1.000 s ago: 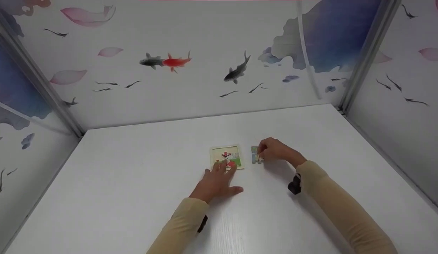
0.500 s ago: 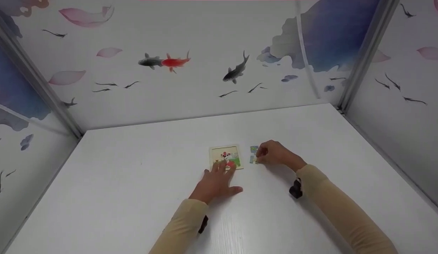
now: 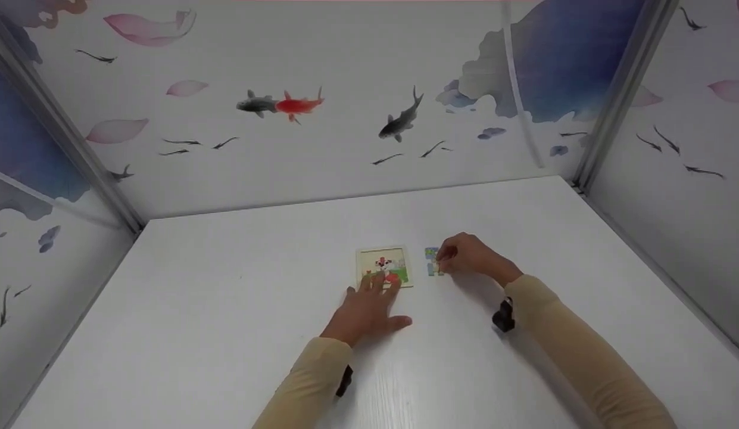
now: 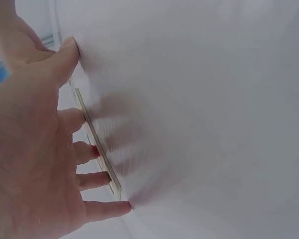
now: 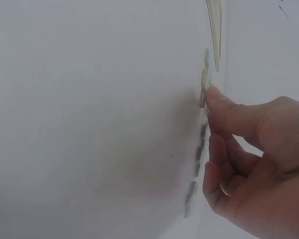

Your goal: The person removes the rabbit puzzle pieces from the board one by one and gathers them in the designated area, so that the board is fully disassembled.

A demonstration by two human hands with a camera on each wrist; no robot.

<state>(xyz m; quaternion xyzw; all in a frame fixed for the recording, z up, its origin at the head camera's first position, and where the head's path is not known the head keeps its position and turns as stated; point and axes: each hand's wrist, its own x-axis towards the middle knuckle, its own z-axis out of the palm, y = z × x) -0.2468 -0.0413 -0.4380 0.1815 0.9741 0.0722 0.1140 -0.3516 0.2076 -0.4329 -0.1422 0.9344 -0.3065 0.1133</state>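
A square wooden puzzle board (image 3: 367, 252) lies on the white table, with a cartoon animal and green ground on its partly filled picture. My left hand (image 3: 363, 311) rests fingers spread on its near edge; in the left wrist view, several fingertips (image 4: 92, 151) touch the board's rim (image 4: 103, 159). Just right of the board lie several small puzzle pieces (image 3: 430, 252). My right hand (image 3: 469, 257) is over them, its thumb and index finger pinching a puzzle piece (image 5: 204, 92) at table level. Its fingers are curled and hide part of the pieces.
The white table (image 3: 226, 310) reaches to a back wall (image 3: 333, 161) printed with fish and petals. Side panels with metal posts (image 3: 619, 95) enclose it left and right. More loose pieces (image 5: 190, 196) lie in a row beside the right hand.
My right hand shifts slightly among the loose pieces, uncovering and covering parts of them. The left hand and the board stay where they were.
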